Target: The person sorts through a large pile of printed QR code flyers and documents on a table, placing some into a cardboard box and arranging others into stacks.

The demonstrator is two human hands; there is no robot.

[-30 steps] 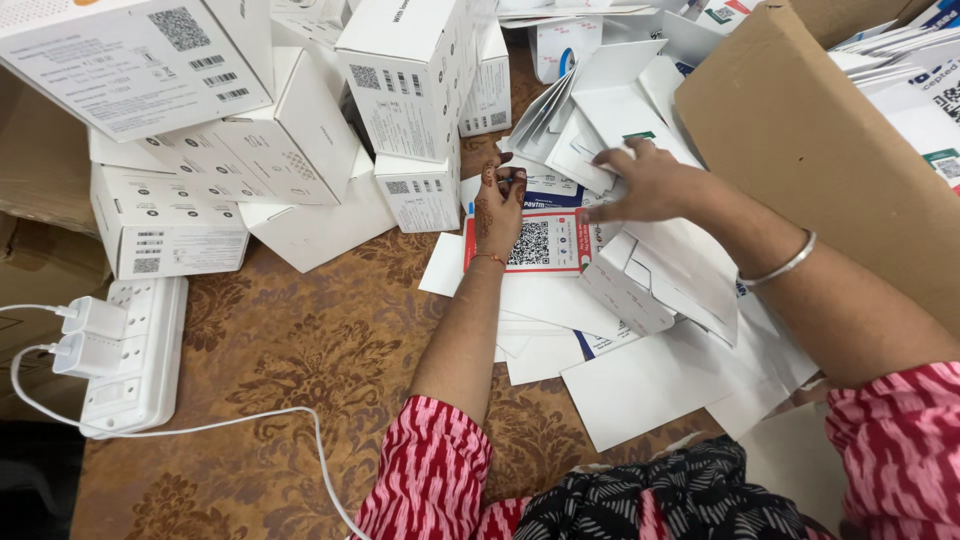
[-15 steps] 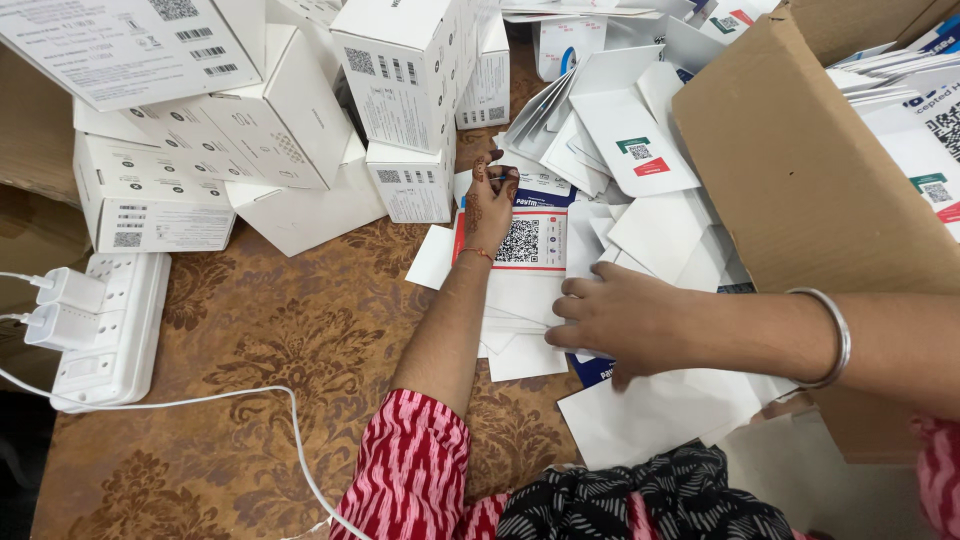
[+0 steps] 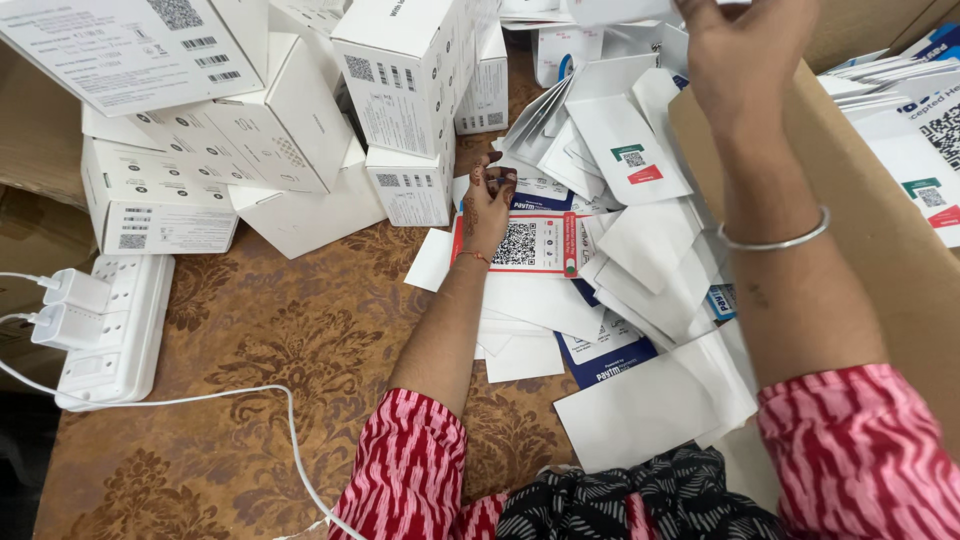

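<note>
My left hand (image 3: 487, 208) rests on a red-bordered card (image 3: 535, 243) with a square code, lying on a heap of white envelopes and cards (image 3: 640, 240). Its fingers pinch a small dark pen (image 3: 506, 179) at the card's top edge. My right hand (image 3: 745, 55) is raised high over the back of the heap, beside the flap of a brown cardboard box (image 3: 860, 200). Its fingertips are cut off by the top of the view, next to a white sheet (image 3: 620, 10); whether it holds that sheet is unclear.
White cartons (image 3: 290, 120) with barcode labels are stacked at the back left. A white power strip (image 3: 120, 340) with two chargers and a cable lies at the left edge. More printed cards (image 3: 925, 130) fill the cardboard box. A brown patterned cloth (image 3: 290, 360) covers the table.
My right hand has lifted from the envelopes near the front and swung up to the back of the heap. My left hand has stayed on the red-bordered card.
</note>
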